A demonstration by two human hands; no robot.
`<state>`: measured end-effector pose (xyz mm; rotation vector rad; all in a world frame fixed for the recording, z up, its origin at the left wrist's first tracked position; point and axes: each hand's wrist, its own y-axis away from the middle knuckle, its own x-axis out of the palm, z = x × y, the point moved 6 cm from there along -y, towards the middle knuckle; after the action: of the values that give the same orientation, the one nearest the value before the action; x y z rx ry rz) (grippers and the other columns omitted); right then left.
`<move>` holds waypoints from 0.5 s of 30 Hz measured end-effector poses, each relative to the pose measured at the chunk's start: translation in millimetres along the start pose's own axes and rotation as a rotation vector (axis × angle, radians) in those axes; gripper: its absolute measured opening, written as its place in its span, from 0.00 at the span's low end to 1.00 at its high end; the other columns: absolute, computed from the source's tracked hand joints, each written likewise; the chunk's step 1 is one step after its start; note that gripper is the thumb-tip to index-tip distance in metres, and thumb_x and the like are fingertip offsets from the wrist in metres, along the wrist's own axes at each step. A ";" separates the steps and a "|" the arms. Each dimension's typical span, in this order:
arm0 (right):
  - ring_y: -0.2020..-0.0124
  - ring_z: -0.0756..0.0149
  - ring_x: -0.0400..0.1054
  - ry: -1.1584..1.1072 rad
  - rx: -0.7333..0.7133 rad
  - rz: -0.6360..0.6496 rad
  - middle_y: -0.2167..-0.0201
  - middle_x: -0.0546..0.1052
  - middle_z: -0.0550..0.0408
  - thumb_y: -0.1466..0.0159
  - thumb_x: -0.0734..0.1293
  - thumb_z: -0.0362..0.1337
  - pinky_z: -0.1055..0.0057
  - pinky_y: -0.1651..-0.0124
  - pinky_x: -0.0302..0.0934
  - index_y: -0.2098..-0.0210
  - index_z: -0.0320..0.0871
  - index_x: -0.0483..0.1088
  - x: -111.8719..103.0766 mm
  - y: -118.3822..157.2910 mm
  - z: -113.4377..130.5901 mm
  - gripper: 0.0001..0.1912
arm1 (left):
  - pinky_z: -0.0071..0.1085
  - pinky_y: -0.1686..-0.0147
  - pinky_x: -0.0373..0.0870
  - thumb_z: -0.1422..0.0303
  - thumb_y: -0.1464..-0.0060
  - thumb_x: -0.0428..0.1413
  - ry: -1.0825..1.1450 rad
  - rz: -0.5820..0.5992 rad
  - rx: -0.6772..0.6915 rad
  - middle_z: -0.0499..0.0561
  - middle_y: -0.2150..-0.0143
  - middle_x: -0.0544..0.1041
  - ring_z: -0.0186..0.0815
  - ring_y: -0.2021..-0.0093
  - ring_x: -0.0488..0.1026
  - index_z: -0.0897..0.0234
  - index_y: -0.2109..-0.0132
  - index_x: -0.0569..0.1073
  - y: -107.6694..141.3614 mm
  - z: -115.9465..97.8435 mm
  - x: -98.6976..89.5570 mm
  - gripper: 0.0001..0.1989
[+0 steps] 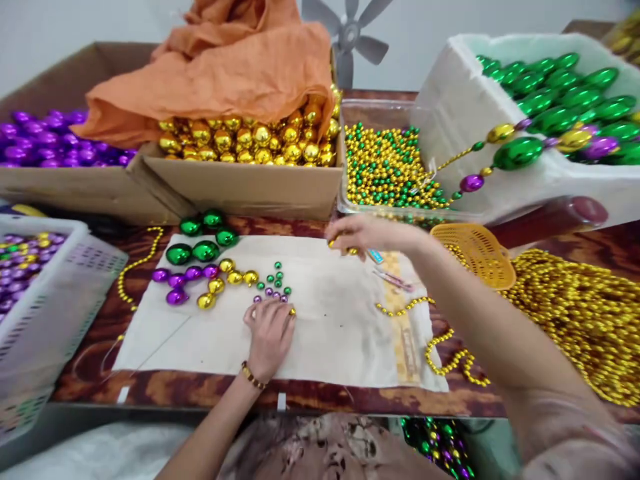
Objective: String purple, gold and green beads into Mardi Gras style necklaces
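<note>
My left hand (270, 330) rests palm down on a white cloth (330, 333), fingertips touching small purple, green and gold beads (274, 283). My right hand (363, 235) reaches across the cloth's far edge and pinches small gold beads (350, 251). Large green balls (203, 239), purple balls (183, 279) and gold balls (227, 280) lie loose on the cloth's left part. A gold bead strand (405, 309) trails over the cloth's right side.
Cardboard boxes hold purple balls (45, 140) and gold balls (250, 140) under an orange cloth (225, 60). A clear tub of green and gold beads (385, 167), a white box of green ornaments (560, 100), an orange basket (475, 253), heaped gold strands (575, 320), a white crate (45, 300).
</note>
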<state>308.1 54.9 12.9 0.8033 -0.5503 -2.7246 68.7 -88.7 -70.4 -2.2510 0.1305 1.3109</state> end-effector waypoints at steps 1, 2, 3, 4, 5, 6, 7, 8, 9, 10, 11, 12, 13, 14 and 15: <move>0.75 0.72 0.70 0.026 -0.025 0.111 0.71 0.78 0.56 0.45 0.74 0.27 0.79 0.74 0.63 0.67 0.38 0.79 33.4 5.9 -2.4 0.05 | 0.47 0.43 0.53 0.68 0.36 0.52 -0.025 0.001 -0.018 0.55 0.56 0.81 0.45 0.47 0.72 0.62 0.53 0.76 2.8 4.2 -5.1 0.09; 0.74 0.72 0.70 0.105 -0.086 0.215 0.68 0.78 0.55 0.41 0.71 0.27 0.79 0.74 0.63 0.66 0.39 0.79 65.6 11.8 -4.5 0.04 | 0.47 0.44 0.53 0.68 0.35 0.52 -0.047 -0.001 -0.031 0.55 0.55 0.81 0.46 0.46 0.71 0.62 0.53 0.76 6.0 8.3 -10.0 0.09; 0.74 0.73 0.70 0.187 -0.135 0.283 0.65 0.77 0.53 0.38 0.69 0.27 0.79 0.73 0.63 0.64 0.40 0.78 93.7 17.1 -8.5 0.06 | 0.47 0.44 0.53 0.68 0.35 0.52 -0.065 -0.001 -0.040 0.55 0.55 0.81 0.46 0.46 0.71 0.62 0.52 0.76 9.4 11.9 -13.9 0.10; 0.72 0.72 0.70 0.265 -0.169 0.271 0.62 0.77 0.51 0.36 0.67 0.27 0.78 0.71 0.63 0.63 0.39 0.78 114.8 20.4 -13.5 0.07 | 0.48 0.44 0.53 0.68 0.35 0.52 -0.079 0.003 -0.047 0.56 0.55 0.81 0.47 0.45 0.70 0.62 0.52 0.76 12.6 15.1 -16.4 0.10; 0.70 0.71 0.70 0.324 -0.201 0.234 0.59 0.76 0.49 0.35 0.67 0.28 0.76 0.68 0.64 0.61 0.39 0.78 131.7 22.8 -17.9 0.07 | 0.48 0.44 0.53 0.67 0.36 0.52 -0.089 0.006 -0.052 0.56 0.55 0.81 0.47 0.45 0.70 0.62 0.52 0.76 15.2 17.6 -17.7 0.10; 0.67 0.69 0.71 0.361 -0.224 0.189 0.58 0.76 0.48 0.34 0.66 0.28 0.75 0.64 0.65 0.59 0.39 0.78 145.1 24.6 -22.1 0.08 | 0.48 0.45 0.53 0.68 0.36 0.53 -0.097 0.011 -0.055 0.56 0.55 0.81 0.48 0.45 0.70 0.62 0.53 0.77 17.0 19.3 -17.8 0.10; 0.64 0.67 0.71 0.382 -0.244 0.134 0.57 0.75 0.48 0.33 0.66 0.29 0.73 0.60 0.65 0.57 0.40 0.77 155.0 26.3 -25.3 0.08 | 0.48 0.45 0.52 0.68 0.36 0.52 -0.103 0.017 -0.057 0.56 0.55 0.81 0.48 0.45 0.70 0.62 0.52 0.77 17.8 20.4 -16.8 0.10; 0.61 0.66 0.71 0.389 -0.257 0.088 0.57 0.75 0.48 0.32 0.65 0.30 0.72 0.56 0.64 0.56 0.40 0.77 162.6 27.9 -27.8 0.09 | 0.49 0.45 0.52 0.68 0.36 0.52 -0.109 0.022 -0.059 0.57 0.55 0.81 0.48 0.44 0.69 0.62 0.52 0.77 17.5 21.1 -15.1 0.10; 0.59 0.65 0.71 0.386 -0.264 0.051 0.57 0.74 0.48 0.31 0.64 0.31 0.71 0.54 0.63 0.54 0.40 0.77 168.3 29.6 -29.8 0.10 | 0.49 0.45 0.52 0.68 0.36 0.52 -0.116 0.025 -0.061 0.57 0.54 0.80 0.49 0.44 0.69 0.62 0.52 0.77 16.4 21.4 -12.9 0.10; 0.57 0.64 0.71 0.378 -0.264 0.022 0.57 0.74 0.47 0.30 0.64 0.32 0.70 0.52 0.63 0.52 0.41 0.76 172.2 31.2 -31.3 0.11 | 0.49 0.45 0.51 0.69 0.36 0.52 -0.124 0.027 -0.063 0.57 0.54 0.80 0.49 0.44 0.69 0.62 0.52 0.77 14.7 21.6 -10.5 0.10; 0.56 0.64 0.71 0.367 -0.255 0.002 0.56 0.74 0.47 0.30 0.63 0.32 0.70 0.50 0.62 0.50 0.41 0.75 174.8 32.7 -32.8 0.12 | 0.49 0.45 0.51 0.69 0.36 0.52 -0.131 0.030 -0.064 0.57 0.54 0.80 0.50 0.44 0.68 0.62 0.52 0.77 12.7 21.7 -7.9 0.10; 0.55 0.64 0.71 0.350 -0.240 -0.012 0.55 0.74 0.46 0.30 0.63 0.31 0.70 0.50 0.63 0.47 0.41 0.74 176.0 34.1 -34.4 0.14 | 0.50 0.45 0.51 0.69 0.36 0.52 -0.137 0.034 -0.065 0.58 0.54 0.80 0.50 0.44 0.68 0.63 0.53 0.77 10.7 21.8 -5.3 0.10; 0.55 0.64 0.71 0.330 -0.222 -0.026 0.53 0.74 0.46 0.30 0.62 0.30 0.70 0.50 0.63 0.45 0.41 0.73 176.1 35.5 -36.3 0.16 | 0.49 0.46 0.51 0.69 0.36 0.52 -0.140 0.037 -0.066 0.58 0.53 0.80 0.50 0.45 0.68 0.63 0.53 0.77 8.9 22.1 -2.9 0.10; 0.55 0.64 0.72 0.307 -0.202 -0.041 0.51 0.74 0.45 0.30 0.62 0.29 0.70 0.50 0.64 0.43 0.40 0.72 175.2 36.9 -38.6 0.18 | 0.49 0.46 0.51 0.69 0.36 0.52 -0.138 0.041 -0.066 0.58 0.53 0.79 0.50 0.45 0.67 0.62 0.53 0.77 7.4 22.3 -0.8 0.10; 0.56 0.65 0.72 0.282 -0.180 -0.061 0.50 0.73 0.45 0.31 0.61 0.28 0.70 0.51 0.65 0.43 0.40 0.72 173.6 38.5 -41.7 0.19 | 0.49 0.47 0.51 0.69 0.36 0.52 -0.131 0.048 -0.065 0.58 0.53 0.79 0.50 0.45 0.67 0.62 0.53 0.77 6.4 22.5 1.1 0.10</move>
<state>194.5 -49.8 -84.5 1.1446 -0.2202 -2.6020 49.6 -83.0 -82.6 -2.2200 0.0967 1.5038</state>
